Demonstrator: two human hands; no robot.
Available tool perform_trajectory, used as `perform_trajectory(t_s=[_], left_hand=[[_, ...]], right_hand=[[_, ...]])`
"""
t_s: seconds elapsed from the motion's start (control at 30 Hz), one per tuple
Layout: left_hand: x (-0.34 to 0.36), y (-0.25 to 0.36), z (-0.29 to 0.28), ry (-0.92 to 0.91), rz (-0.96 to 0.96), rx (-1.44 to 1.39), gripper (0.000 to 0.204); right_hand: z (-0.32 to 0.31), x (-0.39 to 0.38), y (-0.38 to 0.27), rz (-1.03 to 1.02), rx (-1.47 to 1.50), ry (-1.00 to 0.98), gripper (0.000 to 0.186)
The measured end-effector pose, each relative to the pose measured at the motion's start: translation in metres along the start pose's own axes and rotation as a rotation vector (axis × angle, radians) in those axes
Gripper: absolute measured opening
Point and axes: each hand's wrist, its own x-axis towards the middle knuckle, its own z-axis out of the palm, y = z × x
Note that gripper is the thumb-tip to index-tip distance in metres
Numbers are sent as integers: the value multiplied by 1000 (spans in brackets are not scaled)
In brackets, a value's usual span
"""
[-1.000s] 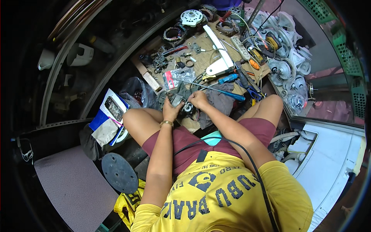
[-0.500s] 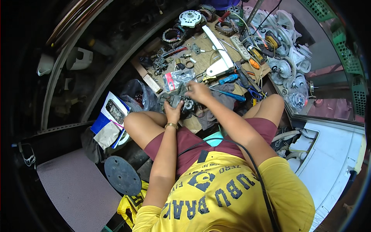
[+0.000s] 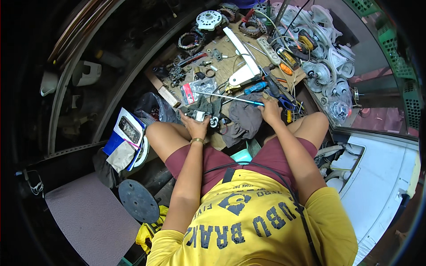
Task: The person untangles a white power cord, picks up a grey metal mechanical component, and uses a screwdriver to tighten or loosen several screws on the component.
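Note:
My left hand [image 3: 195, 126] is wrapped round a small grey metal motor-like assembly [image 3: 199, 116] at the near edge of the work board. A pale round piece [image 3: 214, 122] shows at its right side. In my right hand [image 3: 271, 111] is a long screwdriver [image 3: 256, 103] with a blue handle, its thin shaft lying leftward across the view, above a dark cloth. The grey cloth [image 3: 246, 119] lies bunched between my hands. A clear plastic packet [image 3: 199, 90] with a red card lies just beyond the assembly.
The wooden board [image 3: 228, 48] carries a white fan-stand part [image 3: 244, 75], a blue-handled tool [image 3: 256, 87], a power strip [image 3: 268, 50] and several loose small parts. White plastic fan parts [image 3: 326, 71] are heaped at the right. A phone [image 3: 130, 125] rests on papers at the left.
My right hand has moved away from the assembly to the right and taken hold of the screwdriver, raising it off the cloth. My left hand stays at the assembly.

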Motion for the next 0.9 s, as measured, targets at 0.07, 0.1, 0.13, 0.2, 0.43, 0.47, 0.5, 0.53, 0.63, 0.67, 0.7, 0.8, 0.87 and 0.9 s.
perform_trajectory(t_s=[0.07, 0.1, 0.13, 0.2, 0.43, 0.47, 0.5, 0.53, 0.63, 0.67, 0.7, 0.8, 0.87, 0.9], left_hand=[[3, -9, 4, 29, 49, -25, 144], [2, -14, 2, 28, 47, -11, 144], [0, -11, 2, 21, 49, 2, 145], [1, -5, 1, 8, 52, 14, 146], [10, -11, 7, 51, 2, 32, 147], [11, -13, 7, 24, -40, -13, 147], [14, -14, 7, 50, 1, -42, 146], [14, -16, 7, 49, 0, -40, 146], [15, -8, 8, -67, -104, -195, 138], [16, -10, 6, -84, -105, -227, 137], [16, -11, 5, -100, -106, -260, 137], [16, -17, 5, -80, -89, -219, 136], [17, -22, 8, -51, -54, -196, 140], [18, -26, 8, -22, -18, -173, 143]], right_hand=[[-8, -16, 13, -162, 95, 255, 32], [-19, -31, 13, -191, 121, 253, 26], [-32, -47, 20, -208, 188, 231, 26], [-64, -81, 34, -250, 309, 208, 25], [-140, -181, 54, -135, 254, 18, 28], [-140, -186, 51, -124, 228, 6, 28], [-140, -190, 50, -115, 203, -6, 28], [-137, -192, 51, -114, 204, -8, 28], [-125, -193, 55, -113, 218, 5, 29], [-122, -190, 51, -114, 214, 2, 29], [-121, -189, 48, -114, 210, -2, 29], [-119, -184, 42, -93, 198, -26, 30], [-113, -182, 45, -120, 189, 8, 29], [-109, -181, 47, -147, 180, 44, 29]])
